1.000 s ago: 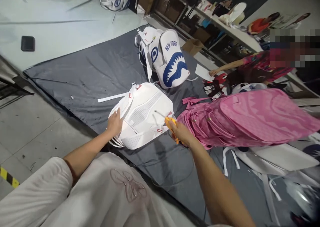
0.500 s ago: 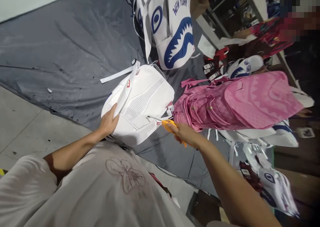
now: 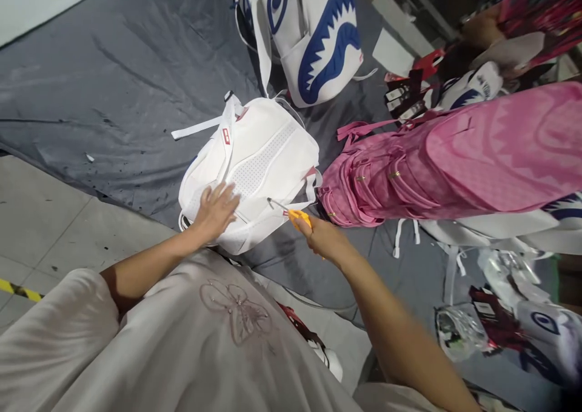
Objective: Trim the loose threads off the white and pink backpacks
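A white backpack (image 3: pixel 291 151) lies on the grey-covered table with its padded, dotted back panel up and its straps loose. My left hand (image 3: pixel 216 212) rests on its lower left side, fingers spread and flat on the fabric. My right hand (image 3: pixel 325 239) is closed around orange-handled scissors (image 3: pixel 300 218). Their thin metal tip points left, over the lower part of the bag; whether it touches the fabric I cannot tell. A small red label shows on the left shoulder strap.
A pink backpack (image 3: pixel 477 151) lies to the right on white bags. Behind stands a white backpack with a blue shark mouth (image 3: pixel 327 48). Dark tags (image 3: pixel 404 100) and wrapped items (image 3: pixel 459 330) lie on the right. Another person's arm (image 3: pixel 484 30) shows at upper right.
My left hand has let go of the bag's left edge and moved right, opening flat on its surface. The scissors stay near the same spot. The view has shifted slightly.
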`<state>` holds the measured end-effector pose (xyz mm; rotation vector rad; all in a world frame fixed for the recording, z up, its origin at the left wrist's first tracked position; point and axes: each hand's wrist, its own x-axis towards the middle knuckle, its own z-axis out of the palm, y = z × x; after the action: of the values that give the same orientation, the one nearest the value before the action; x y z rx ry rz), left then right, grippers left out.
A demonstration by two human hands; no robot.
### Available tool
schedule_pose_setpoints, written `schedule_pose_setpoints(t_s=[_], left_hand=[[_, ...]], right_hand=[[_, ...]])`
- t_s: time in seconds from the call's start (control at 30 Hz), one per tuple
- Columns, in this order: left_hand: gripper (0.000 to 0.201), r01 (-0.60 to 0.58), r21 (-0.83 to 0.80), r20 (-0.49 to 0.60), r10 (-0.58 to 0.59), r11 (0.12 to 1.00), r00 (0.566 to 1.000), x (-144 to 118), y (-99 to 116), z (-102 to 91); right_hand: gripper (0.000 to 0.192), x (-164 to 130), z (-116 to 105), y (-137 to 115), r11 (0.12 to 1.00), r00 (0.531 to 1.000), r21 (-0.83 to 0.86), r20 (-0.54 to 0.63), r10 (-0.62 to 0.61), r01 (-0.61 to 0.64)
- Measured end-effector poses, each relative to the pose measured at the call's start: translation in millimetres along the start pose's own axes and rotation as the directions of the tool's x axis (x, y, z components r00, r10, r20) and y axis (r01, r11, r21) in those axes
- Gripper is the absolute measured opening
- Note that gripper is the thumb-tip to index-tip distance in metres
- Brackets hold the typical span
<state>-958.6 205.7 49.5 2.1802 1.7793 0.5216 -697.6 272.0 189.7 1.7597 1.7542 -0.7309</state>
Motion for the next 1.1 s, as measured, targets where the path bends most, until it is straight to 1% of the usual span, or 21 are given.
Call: schedule_pose_setpoints(t_s=[0.03,0.07,0.1,0.2,0.23,0.3,0.37,0.43,0.57,0.67,0.7,0.77,0.8,0.83,0.93,0.97,1.07,1.1], left_hand=[[0.038,-0.045,0.011,0.037,0.044,0.999,0.998,-0.1,3.5,2.9],[0.032,-0.054,0.028,0.055,0.053,0.998,0.997,0.4,5.4,6.0],[0.027,-0.035,0.049,0.053,0.033,0.998,0.998,1.5,5.8,9.1],[0.012,0.01,0.082,0.026,-0.012,0.997,1.0,8.4,1.3,17.8],[0.012,0.01,0.082,0.026,-0.012,0.997,1.0,11.0,-0.7,20.0],[0.014,0.003,0.079,0.026,-0.006,0.997,1.0,14.7,-3.8,22.2],[0.011,-0.015,0.072,0.019,0.013,0.997,1.0,14.1,-5.4,21.3],[0.009,-0.049,0.056,0.015,0.049,0.997,0.999,9.1,-6.5,18.3],[0.012,-0.111,0.023,0.026,0.11,0.994,0.994,-5.1,-10.0,13.1],[0.016,-0.116,0.008,0.045,0.115,0.993,0.992,-11.2,-12.9,11.6],[0.016,-0.112,0.003,0.05,0.112,0.994,0.992,-12.1,-13.5,10.8],[0.013,-0.105,-0.003,0.065,0.105,0.994,0.992,-12.4,-13.8,8.9],[0.014,-0.104,-0.003,0.077,0.104,0.995,0.992,-11.8,-13.6,7.9],[0.017,-0.108,-0.001,0.092,0.107,0.994,0.99,-10.4,-13.2,7.2],[0.018,-0.154,0.002,0.169,0.151,0.988,0.974,-1.2,-12.2,9.1],[0.017,-0.178,-0.004,0.202,0.176,0.984,0.964,3.6,-12.2,11.4],[0.013,-0.251,-0.041,0.302,0.251,0.967,0.919,19.9,-13.3,21.3],[0.013,-0.266,-0.054,0.329,0.268,0.963,0.905,24.8,-13.7,24.6]], right_hand=[[0.065,0.0,2.0,1.5,1.0,1.0,0.024,0.022,0.004,-0.004],[0.065,0.4,3.8,3.0,0.999,0.999,0.042,0.033,0.007,-0.008],[0.066,1.2,5.7,4.2,0.999,1.0,0.043,0.02,0.019,-0.02],[0.064,4.9,11.2,6.1,0.996,0.992,-0.028,-0.101,0.082,-0.085],[0.062,6.1,13.0,5.7,0.995,0.989,-0.048,-0.118,0.084,-0.09],[0.061,7.7,16.4,3.1,0.995,0.992,-0.074,-0.11,0.056,-0.065],[0.06,7.9,19.2,-1.4,0.994,0.993,-0.093,-0.112,0.041,-0.052],[0.06,7.2,21.6,-6.8,0.99,0.989,-0.119,-0.136,0.052,-0.069],[0.059,6.3,25.1,-15.8,0.984,0.992,-0.177,-0.124,0.01,-0.032],[0.055,6.8,25.7,-19.5,0.967,0.976,-0.234,-0.214,0.049,-0.1],[0.055,6.9,25.7,-20.7,0.965,0.975,-0.24,-0.216,0.052,-0.104],[0.056,7.0,25.2,-23.4,0.97,0.988,-0.234,-0.153,0.024,-0.06],[0.058,7.2,24.8,-25.0,0.972,0.992,-0.231,-0.122,0.01,-0.038],[0.059,7.5,24.1,-26.5,0.971,0.993,-0.235,-0.119,0.008,-0.036],[0.06,9.3,21.0,-30.5,0.957,0.976,-0.27,-0.21,0.052,-0.11],[0.06,10.0,20.1,-31.6,0.956,0.976,-0.269,-0.209,0.059,-0.116],[0.063,11.4,18.6,-33.4,0.974,0.997,-0.221,-0.076,0.03,-0.046],[0.064,11.8,18.4,-33.6,0.976,0.997,-0.211,-0.062,0.036,-0.049]])
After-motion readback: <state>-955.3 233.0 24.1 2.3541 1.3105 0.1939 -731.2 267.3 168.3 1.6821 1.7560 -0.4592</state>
